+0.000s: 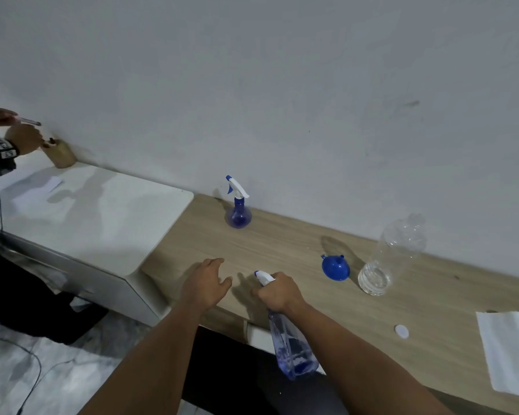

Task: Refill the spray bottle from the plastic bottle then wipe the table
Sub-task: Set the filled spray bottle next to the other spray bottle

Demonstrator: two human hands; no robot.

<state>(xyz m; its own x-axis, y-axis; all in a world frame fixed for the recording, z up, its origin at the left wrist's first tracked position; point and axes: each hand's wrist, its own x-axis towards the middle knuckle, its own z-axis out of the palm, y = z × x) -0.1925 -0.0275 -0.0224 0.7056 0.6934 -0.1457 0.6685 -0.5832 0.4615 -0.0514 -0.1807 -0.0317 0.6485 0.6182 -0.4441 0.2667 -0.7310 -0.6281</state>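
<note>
The right hand (277, 292) is gripping the spray bottle (291, 345), aiming toward 11 o'clock to wet the table (282, 244); the left hand (206, 283) is hovering spread.

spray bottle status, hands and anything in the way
Right hand grips spray bottle by its head, nozzle aimed at table. Left hand open, hovering. Plastic bottle uncapped, funnel beside it. Nothing blocking.
</note>
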